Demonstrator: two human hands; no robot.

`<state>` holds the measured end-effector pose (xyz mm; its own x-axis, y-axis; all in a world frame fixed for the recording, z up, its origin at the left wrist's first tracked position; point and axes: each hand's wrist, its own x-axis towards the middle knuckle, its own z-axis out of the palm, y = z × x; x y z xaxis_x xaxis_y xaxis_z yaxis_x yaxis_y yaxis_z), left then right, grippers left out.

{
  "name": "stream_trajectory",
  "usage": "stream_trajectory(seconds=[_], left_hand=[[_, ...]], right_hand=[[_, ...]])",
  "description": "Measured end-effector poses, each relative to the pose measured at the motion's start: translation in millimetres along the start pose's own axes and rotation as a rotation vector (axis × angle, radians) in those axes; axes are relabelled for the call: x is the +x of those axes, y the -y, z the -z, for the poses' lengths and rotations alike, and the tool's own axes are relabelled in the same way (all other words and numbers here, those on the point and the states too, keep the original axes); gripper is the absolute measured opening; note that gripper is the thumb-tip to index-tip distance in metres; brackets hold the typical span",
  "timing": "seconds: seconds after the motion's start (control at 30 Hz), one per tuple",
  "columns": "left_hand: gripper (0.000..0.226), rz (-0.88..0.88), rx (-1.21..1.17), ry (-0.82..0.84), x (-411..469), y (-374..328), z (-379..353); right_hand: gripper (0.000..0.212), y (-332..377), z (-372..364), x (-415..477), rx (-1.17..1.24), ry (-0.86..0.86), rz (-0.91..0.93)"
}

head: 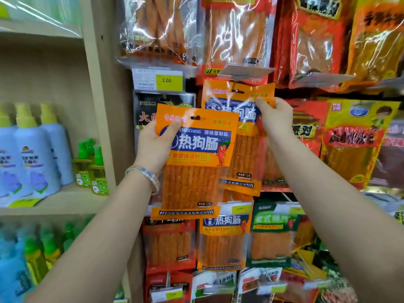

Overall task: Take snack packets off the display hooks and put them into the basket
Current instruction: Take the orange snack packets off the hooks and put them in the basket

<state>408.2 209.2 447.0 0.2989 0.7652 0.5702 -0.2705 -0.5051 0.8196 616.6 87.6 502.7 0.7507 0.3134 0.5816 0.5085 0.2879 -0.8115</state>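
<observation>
My left hand (pixel 153 143) grips an orange snack packet (pixel 194 162) by its upper left corner; the packet hangs free in front of the display, off any hook. My right hand (pixel 274 117) pinches the top right of a second orange packet (pixel 238 110) of the same kind, which still hangs at its display hook (pixel 237 91). More packets of this snack hang behind it. No basket is in view.
Other snack packets fill the hooks above, below and to the right, with a 2.00 price tag (pixel 167 80). A wooden shelf post (pixel 102 106) stands to the left, with spray bottles (pixel 32 154) on the shelves beside it.
</observation>
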Motion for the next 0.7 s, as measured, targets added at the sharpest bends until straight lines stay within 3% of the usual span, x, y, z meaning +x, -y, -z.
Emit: stream_trajectory(seconds=[0.33,0.47,0.6,0.7], left_hand=[[0.021,0.036,0.047,-0.051,5,2,-15],[0.022,0.052,0.072,-0.048,5,3,-15],[0.021,0.04,0.067,-0.039,6,0,-18],[0.023,0.041,0.057,-0.033,4,-2,-21]], right_hand=[[0.033,-11,-16,19,-0.359,0.009,0.224],[0.028,-13,-28,19,-0.484,0.168,0.179],[0.04,-19,-24,9,-0.466,0.279,0.142],[0.047,-21,-11,-11,-0.252,0.091,0.217]])
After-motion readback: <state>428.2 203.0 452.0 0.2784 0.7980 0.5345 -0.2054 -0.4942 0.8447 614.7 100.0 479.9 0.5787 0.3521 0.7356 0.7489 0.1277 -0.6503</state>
